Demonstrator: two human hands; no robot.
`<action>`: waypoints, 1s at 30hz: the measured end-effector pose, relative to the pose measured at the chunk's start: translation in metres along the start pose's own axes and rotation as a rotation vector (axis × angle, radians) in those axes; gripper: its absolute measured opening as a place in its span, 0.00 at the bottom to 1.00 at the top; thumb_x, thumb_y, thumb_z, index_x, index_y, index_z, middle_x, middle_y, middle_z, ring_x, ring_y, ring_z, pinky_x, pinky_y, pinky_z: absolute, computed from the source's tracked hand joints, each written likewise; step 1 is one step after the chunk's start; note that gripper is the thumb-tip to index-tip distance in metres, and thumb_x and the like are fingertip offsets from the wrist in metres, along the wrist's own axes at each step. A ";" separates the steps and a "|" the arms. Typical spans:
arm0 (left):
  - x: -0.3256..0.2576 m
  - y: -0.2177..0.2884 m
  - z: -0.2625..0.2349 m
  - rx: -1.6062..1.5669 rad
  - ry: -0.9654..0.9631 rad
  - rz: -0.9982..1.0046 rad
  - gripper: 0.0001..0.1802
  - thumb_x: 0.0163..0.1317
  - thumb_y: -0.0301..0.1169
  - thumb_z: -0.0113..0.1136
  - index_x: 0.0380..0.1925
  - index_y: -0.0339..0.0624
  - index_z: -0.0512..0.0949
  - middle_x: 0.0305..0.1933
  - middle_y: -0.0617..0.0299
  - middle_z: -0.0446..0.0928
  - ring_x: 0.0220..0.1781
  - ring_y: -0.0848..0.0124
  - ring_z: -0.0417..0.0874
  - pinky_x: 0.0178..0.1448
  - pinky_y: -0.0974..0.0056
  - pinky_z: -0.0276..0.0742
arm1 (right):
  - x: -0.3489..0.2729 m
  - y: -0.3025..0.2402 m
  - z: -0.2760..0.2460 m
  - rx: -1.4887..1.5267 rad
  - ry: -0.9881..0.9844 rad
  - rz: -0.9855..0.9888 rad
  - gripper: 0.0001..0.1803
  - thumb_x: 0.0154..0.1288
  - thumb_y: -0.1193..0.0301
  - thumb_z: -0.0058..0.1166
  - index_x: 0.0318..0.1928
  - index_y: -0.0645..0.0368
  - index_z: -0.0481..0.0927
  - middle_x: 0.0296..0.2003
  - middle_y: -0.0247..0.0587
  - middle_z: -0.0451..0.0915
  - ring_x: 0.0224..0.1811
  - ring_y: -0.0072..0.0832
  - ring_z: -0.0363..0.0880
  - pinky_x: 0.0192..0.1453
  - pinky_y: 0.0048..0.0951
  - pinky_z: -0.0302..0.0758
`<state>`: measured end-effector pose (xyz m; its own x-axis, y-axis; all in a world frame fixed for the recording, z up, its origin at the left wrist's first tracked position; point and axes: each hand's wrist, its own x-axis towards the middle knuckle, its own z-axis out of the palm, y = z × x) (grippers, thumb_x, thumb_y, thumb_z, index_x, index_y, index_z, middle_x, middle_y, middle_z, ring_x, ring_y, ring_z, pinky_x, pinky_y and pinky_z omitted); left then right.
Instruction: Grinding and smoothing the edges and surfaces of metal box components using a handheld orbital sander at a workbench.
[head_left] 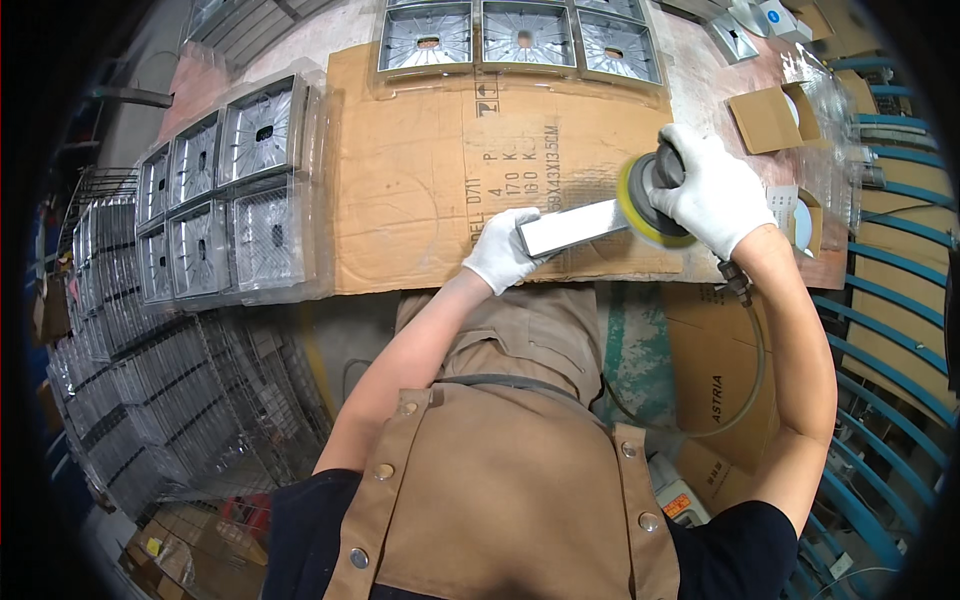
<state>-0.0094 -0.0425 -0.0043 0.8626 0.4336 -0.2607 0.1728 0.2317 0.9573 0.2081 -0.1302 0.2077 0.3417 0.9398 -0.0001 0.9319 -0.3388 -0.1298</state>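
Note:
My left hand [506, 252], in a white glove, grips the left end of a silver rectangular metal part [572, 228] over the cardboard's front edge. Gloved in white too, my right hand [712, 190] is closed round the top of an air sander [654, 185] with a black body and a yellow-rimmed round pad. The pad's edge meets or overlaps the right end of the metal part; its underside is hidden. A hose [757, 340] runs down from the sander's fitting below my right wrist.
Flat cardboard [400, 170] covers the bench middle. Clear trays of square metal housings stand at left [262, 130] and at the back [525, 40]. Small open boxes [765, 120] lie at right, beside blue curved rails [900, 235]. Stacked trays [150, 400] fill a wire cage below left.

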 end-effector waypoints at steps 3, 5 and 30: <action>-0.003 0.020 -0.001 0.247 0.003 -0.014 0.36 0.49 0.21 0.79 0.58 0.34 0.71 0.52 0.56 0.82 0.54 0.70 0.84 0.58 0.63 0.84 | 0.004 -0.012 -0.002 -0.019 -0.051 -0.009 0.14 0.58 0.67 0.57 0.44 0.57 0.77 0.31 0.60 0.83 0.37 0.59 0.82 0.43 0.51 0.79; -0.002 0.004 0.001 0.167 0.028 0.025 0.36 0.49 0.21 0.80 0.58 0.34 0.72 0.51 0.57 0.82 0.54 0.70 0.84 0.58 0.63 0.84 | 0.005 -0.011 -0.001 -0.040 -0.050 -0.013 0.13 0.58 0.67 0.57 0.43 0.57 0.77 0.31 0.60 0.83 0.37 0.59 0.82 0.43 0.51 0.79; 0.007 -0.011 -0.004 0.669 0.037 0.307 0.25 0.62 0.38 0.69 0.59 0.46 0.77 0.59 0.58 0.81 0.61 0.60 0.82 0.66 0.59 0.77 | -0.036 -0.093 0.019 0.169 -0.223 0.002 0.27 0.60 0.63 0.66 0.59 0.41 0.72 0.45 0.57 0.73 0.38 0.58 0.82 0.43 0.50 0.82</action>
<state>-0.0076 -0.0384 -0.0171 0.9043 0.4252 0.0390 0.1892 -0.4810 0.8561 0.1067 -0.1315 0.2010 0.2905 0.9321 -0.2163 0.8914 -0.3458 -0.2929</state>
